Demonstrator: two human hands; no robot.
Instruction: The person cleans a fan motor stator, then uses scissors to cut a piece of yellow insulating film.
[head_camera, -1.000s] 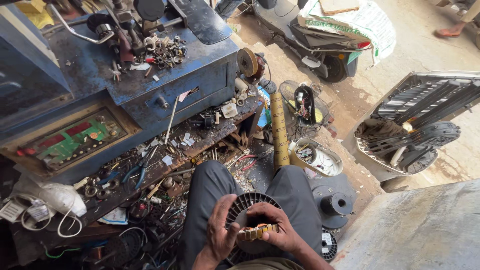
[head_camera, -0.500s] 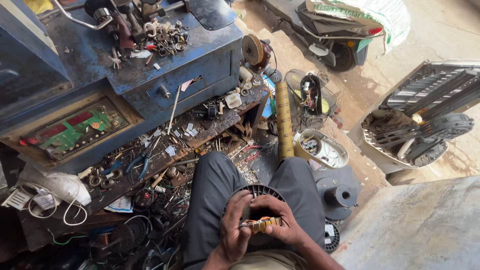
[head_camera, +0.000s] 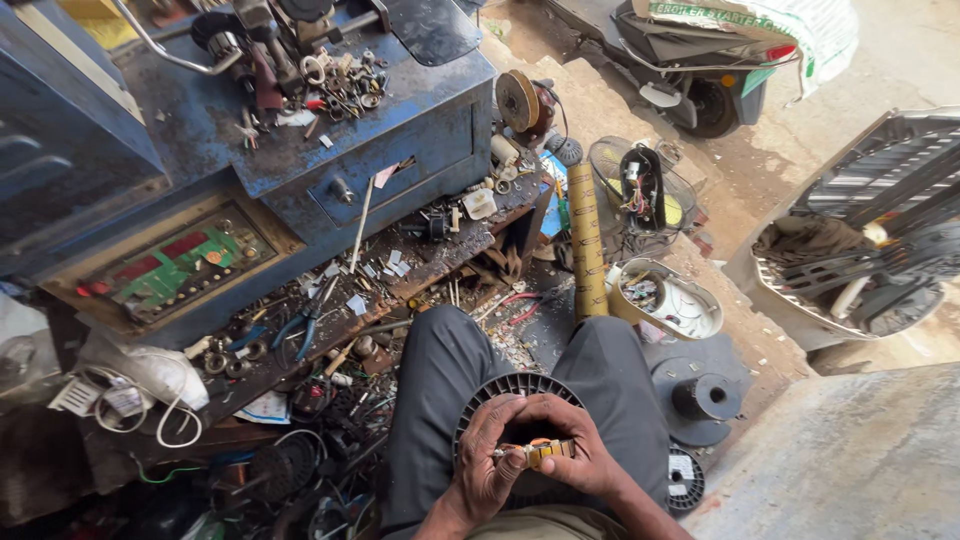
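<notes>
Hands unmoved; fingers (head_camera: 545, 415) curled around the stator (head_camera: 505, 388).

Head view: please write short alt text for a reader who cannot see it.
Both hands, left hand and right hand, hold a round black ribbed part over the person's lap. A cluttered blue workbench stands ahead, a yellowish tube beside it.

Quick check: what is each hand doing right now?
Left hand: closed on the round black stator in the lap.
Right hand: closed, pinching a small yellowish piece against the stator.
</notes>
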